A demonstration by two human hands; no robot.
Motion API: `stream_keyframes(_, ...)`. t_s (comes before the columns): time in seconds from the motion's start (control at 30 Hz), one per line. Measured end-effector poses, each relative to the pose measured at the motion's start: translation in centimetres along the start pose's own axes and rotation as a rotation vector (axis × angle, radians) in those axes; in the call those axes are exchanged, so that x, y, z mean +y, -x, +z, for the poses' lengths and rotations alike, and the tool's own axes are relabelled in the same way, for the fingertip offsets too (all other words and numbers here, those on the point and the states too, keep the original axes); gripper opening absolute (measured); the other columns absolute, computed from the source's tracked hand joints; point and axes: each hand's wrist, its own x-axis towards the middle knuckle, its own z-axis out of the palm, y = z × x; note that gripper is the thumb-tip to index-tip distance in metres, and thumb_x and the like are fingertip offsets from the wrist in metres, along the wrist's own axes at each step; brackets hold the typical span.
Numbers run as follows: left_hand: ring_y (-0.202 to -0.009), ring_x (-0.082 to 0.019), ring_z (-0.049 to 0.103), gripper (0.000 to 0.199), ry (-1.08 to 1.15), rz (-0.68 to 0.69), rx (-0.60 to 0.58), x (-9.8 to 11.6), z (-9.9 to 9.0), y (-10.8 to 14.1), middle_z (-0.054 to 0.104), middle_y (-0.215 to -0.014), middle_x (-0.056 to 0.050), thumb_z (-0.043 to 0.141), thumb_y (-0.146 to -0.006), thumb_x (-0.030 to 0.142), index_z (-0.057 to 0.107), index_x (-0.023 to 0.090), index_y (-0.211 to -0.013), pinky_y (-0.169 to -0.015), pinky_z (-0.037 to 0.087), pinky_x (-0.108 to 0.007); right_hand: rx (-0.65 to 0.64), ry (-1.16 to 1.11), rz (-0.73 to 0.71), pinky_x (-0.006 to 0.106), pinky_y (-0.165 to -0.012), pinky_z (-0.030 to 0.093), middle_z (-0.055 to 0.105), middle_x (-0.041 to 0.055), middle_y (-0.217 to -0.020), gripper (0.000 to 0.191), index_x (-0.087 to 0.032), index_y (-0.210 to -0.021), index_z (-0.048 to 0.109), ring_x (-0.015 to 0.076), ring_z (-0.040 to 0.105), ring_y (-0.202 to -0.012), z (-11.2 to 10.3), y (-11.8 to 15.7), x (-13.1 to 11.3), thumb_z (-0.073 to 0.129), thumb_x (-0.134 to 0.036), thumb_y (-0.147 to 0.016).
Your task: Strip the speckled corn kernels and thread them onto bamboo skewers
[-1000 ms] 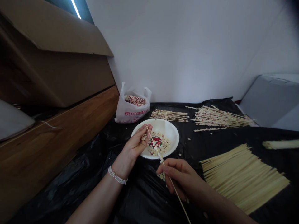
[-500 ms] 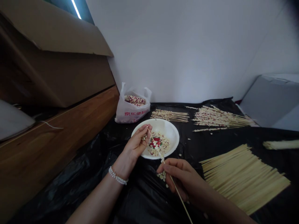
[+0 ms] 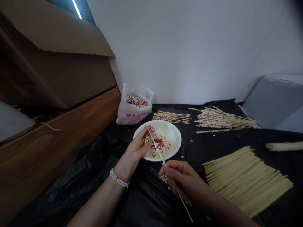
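My right hand [image 3: 181,176] pinches a thin wooden skewer [image 3: 178,191] that slants from lower right up to the left. Pale kernels are threaded along its upper part, just past my fingertips. At the left rim of a white bowl [image 3: 174,132], my left hand [image 3: 139,143] is cupped with several loose kernels [image 3: 146,138] in it, its fingers curled near the skewer's tip. Inside the bowl lie many pale and dark red kernels [image 3: 167,145] over a red pattern. More kernels [image 3: 163,177] lie on the black sheet beside my right fingers.
Behind the bowl stand a white plastic bag [image 3: 134,115] of speckled cobs and two piles of threaded skewers [image 3: 171,117] [image 3: 217,119]. Bare skewers [image 3: 247,179] are spread at the right. A cardboard box [image 3: 78,75] is at the left, a grey box [image 3: 276,101] at the right.
The fingers of my left hand have opened a little, showing the kernels in the palm. The skewer and my right hand have shifted slightly to the left.
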Motion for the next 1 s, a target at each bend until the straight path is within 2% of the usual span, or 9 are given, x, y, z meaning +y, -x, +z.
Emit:
stream_keyframes(0.13, -0.068, -0.012, 0.071, 0.030, -0.021, 0.001, -0.018, -0.1, 0.0, -0.1, 0.073, -0.083, -0.006, 0.056, -0.090, 0.009, 0.062, 0.015, -0.118, -0.063, 0.059, -0.018, 0.018, 0.076, -0.014, 0.018, -0.031, 0.018, 0.049, -0.0090, -0.043, 0.034, -0.017, -0.085, 0.063, 0.0041, 0.030, -0.028, 0.0, -0.3, 0.1, 0.056, -0.050, -0.085)
stream_keyframes(0.4, -0.065, -0.014, 0.070, 0.008, -0.030, 0.012, 0.002, -0.3, 0.5, 0.2, 0.071, -0.078, -0.008, 0.060, -0.087, 0.009, 0.066, 0.009, -0.091, -0.058, 0.059, -0.019, 0.067, 0.174, -0.082, 0.019, -0.035, 0.019, 0.047, -0.0088, -0.041, 0.034, -0.016, -0.083, 0.063, 0.0059, 0.030, -0.031, -0.1, -0.6, 0.5, 0.052, -0.047, -0.085)
stream_keyframes(0.77, -0.066, -0.013, 0.069, 0.005, -0.100, -0.005, -0.033, -0.3, 0.7, 0.5, 0.070, -0.076, -0.008, 0.062, -0.085, 0.009, 0.066, 0.007, -0.083, -0.059, 0.058, -0.019, 0.112, 0.183, -0.105, 0.020, -0.035, 0.019, 0.047, -0.0079, -0.042, 0.033, -0.015, -0.084, 0.063, 0.0061, 0.031, -0.032, -0.1, -0.6, 0.7, 0.051, -0.046, -0.085)
stream_keyframes(1.0, -0.066, -0.012, 0.068, 0.007, -0.258, -0.043, -0.060, -0.8, 0.8, 1.0, 0.072, -0.080, -0.009, 0.061, -0.084, 0.006, 0.068, 0.008, -0.084, -0.057, 0.056, -0.017, 0.127, 0.157, -0.124, 0.020, -0.035, 0.021, 0.047, -0.0086, -0.041, 0.033, -0.015, -0.085, 0.063, 0.0060, 0.031, -0.032, -0.4, -0.8, 0.7, 0.053, -0.047, -0.085)
